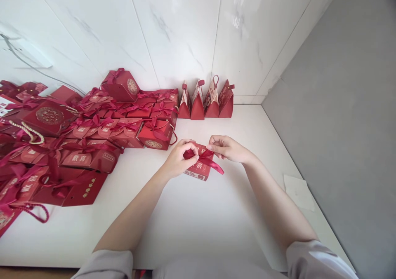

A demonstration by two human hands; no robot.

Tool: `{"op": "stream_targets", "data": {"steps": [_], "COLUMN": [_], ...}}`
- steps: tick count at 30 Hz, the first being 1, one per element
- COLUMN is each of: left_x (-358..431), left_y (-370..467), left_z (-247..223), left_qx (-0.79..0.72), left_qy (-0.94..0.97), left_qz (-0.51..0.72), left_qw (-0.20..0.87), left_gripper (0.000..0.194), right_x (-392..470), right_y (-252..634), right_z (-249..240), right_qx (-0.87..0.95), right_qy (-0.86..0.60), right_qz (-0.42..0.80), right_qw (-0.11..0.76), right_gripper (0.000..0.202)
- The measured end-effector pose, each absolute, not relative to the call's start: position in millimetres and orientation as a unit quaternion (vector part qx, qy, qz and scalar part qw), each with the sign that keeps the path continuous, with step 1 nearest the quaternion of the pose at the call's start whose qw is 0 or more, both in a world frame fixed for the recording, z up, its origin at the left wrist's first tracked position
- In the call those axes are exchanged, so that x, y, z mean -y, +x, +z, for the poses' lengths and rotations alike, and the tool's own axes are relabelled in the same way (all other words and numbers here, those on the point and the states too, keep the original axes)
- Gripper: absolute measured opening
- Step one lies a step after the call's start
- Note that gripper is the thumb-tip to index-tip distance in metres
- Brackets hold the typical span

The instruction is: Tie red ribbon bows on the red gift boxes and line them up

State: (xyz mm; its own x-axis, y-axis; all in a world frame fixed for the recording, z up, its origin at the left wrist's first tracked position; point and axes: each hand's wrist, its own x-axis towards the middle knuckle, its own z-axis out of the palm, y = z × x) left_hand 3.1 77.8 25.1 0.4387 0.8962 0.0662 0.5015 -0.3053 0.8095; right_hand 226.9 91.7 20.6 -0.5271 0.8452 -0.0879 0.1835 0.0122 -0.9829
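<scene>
A small red gift box point(201, 169) with pale printed characters lies on the white table in front of me. A dark red satin ribbon point(213, 163) crosses its top, gathered near the middle, with one tail trailing off to the lower right. At the left of the box, my left hand point(181, 157) is closed in a pinch on the ribbon near the gather. My right hand point(227, 148) pinches the ribbon between thumb and fingers at the box's upper right corner. Its fingertips partly hide the ribbon there.
Many red gift boxes point(126, 132) with ribbon bows stand in rows at the left, some stacked. Several triangular red boxes point(212, 101) line the back wall. A white paper sheet point(298, 192) lies by the right edge, beside a grey panel point(334, 118). A cable point(37, 69) hangs at the back left.
</scene>
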Motion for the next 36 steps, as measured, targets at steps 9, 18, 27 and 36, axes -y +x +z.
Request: {"op": "stream_targets", "data": {"steps": [9, 18, 27, 36], "left_x": [-76.0, -79.5, -74.1, -67.0], "left_y": [-8.0, -4.5, 0.0, -0.5], "left_z": [36.1, 27.0, 23.0, 17.0], "left_qx": [-0.477, -0.471, -0.500, -0.506], "left_qy": [0.752, 0.766, 0.762, 0.763], "left_qz": [0.282, 0.273, 0.296, 0.318], "left_qw": [0.358, 0.342, 0.286, 0.245], "left_gripper": [0.015, 0.010, 0.007, 0.004], "right_x": [-95.1, -89.9, -68.8, -58.2], "right_y": [243.1, 254.9, 226.9, 205.9], "right_z": [26.5, 36.9, 51.4, 39.3], "right_qx": [0.652, 0.668, 0.667, 0.674], "right_qy": [-0.453, -0.376, -0.346, -0.345], "right_qz": [0.548, 0.640, 0.657, 0.649], "right_qw": [0.264, 0.049, -0.055, -0.075], "right_gripper": [0.038, 0.040, 0.046, 0.037]}}
